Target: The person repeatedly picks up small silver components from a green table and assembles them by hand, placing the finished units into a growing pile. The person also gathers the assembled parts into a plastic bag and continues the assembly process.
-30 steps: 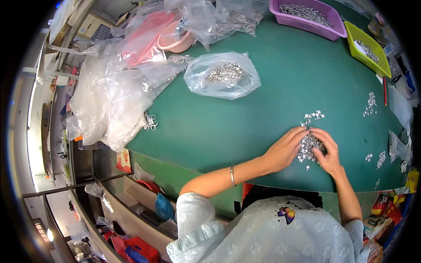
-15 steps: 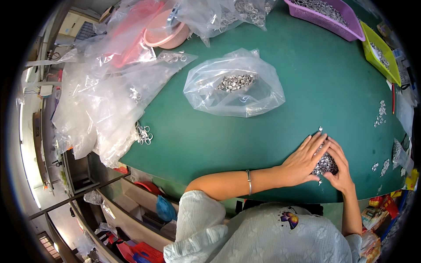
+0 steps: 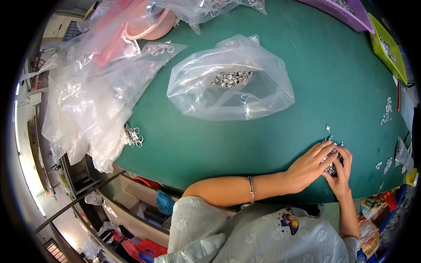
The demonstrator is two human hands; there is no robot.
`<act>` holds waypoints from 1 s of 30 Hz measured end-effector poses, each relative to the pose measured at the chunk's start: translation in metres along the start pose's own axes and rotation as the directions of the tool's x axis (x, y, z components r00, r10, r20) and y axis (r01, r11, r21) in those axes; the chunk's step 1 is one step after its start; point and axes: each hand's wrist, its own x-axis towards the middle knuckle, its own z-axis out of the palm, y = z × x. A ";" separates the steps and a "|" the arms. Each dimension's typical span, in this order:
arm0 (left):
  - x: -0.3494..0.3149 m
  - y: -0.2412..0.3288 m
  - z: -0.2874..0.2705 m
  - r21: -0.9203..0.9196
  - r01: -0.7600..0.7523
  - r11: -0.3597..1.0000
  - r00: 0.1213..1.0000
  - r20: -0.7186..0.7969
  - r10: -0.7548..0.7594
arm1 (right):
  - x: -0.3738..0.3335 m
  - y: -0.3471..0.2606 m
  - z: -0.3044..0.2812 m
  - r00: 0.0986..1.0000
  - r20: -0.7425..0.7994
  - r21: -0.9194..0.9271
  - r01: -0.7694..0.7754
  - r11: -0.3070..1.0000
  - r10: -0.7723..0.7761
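My left hand [image 3: 309, 165] and my right hand [image 3: 342, 177] are cupped around a pile of small silvery metal parts [image 3: 336, 164] at the right front of the green table. Both hands have bent fingers, and their fingertips nearly meet over the pile. Some parts stick out past the far fingertips. One single metal piece [image 3: 327, 128] lies a little beyond them. At the table's middle, a clear plastic bag [image 3: 188, 90] lies with its mouth spread, and rounded metal pieces [image 3: 231, 79] show inside it.
Large clear plastic bags [image 3: 83, 105] cover the left side, beside several metal rings [image 3: 135, 136]. A pink bowl [image 3: 151, 30] stands behind. Purple [image 3: 362, 19] and yellow-green baskets [image 3: 397, 65] hold metal parts at the far right. Small clusters of parts [image 3: 387, 111] lie along the right edge.
The view has shifted slightly. Both hands have drawn closer together around the pile, with the fingers more bent. More metal parts now show beyond the fingertips.
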 end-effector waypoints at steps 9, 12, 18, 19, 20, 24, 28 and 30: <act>-0.002 -0.002 -0.003 -0.118 0.033 0.992 0.996 -0.075 -0.042 | 0.011 -0.007 0.009 0.975 -0.217 0.054 -0.047 0.997 0.058; -0.001 -0.002 -0.006 -0.141 0.034 0.989 0.995 -0.090 -0.047 | 0.014 -0.007 0.016 0.932 -0.289 0.176 -0.173 0.969 0.219; 0.001 -0.001 -0.005 -0.059 0.068 0.996 0.970 -0.229 -0.080 | 0.024 -0.016 0.017 0.861 -0.254 0.398 -0.321 0.859 0.440; 0.001 -0.001 -0.005 -0.008 0.061 0.998 0.970 -0.234 -0.062 | 0.024 -0.019 0.018 0.857 -0.249 0.433 -0.318 0.843 0.451; 0.002 -0.001 -0.005 0.042 0.055 0.998 0.970 -0.238 -0.043 | 0.024 -0.020 0.019 0.853 -0.243 0.467 -0.314 0.827 0.461; 0.002 0.004 -0.019 0.034 -0.086 0.996 0.935 -0.341 0.093 | 0.025 -0.019 0.017 0.920 -0.235 0.440 -0.187 0.879 0.313; 0.007 0.019 -0.096 0.243 -0.119 0.963 0.809 -0.539 0.236 | 0.031 -0.017 0.012 0.965 -0.205 0.318 -0.093 0.944 0.164; 0.016 0.025 -0.146 0.478 0.261 0.838 0.705 -0.688 0.173 | 0.029 -0.014 0.014 0.950 -0.229 0.340 -0.127 0.932 0.212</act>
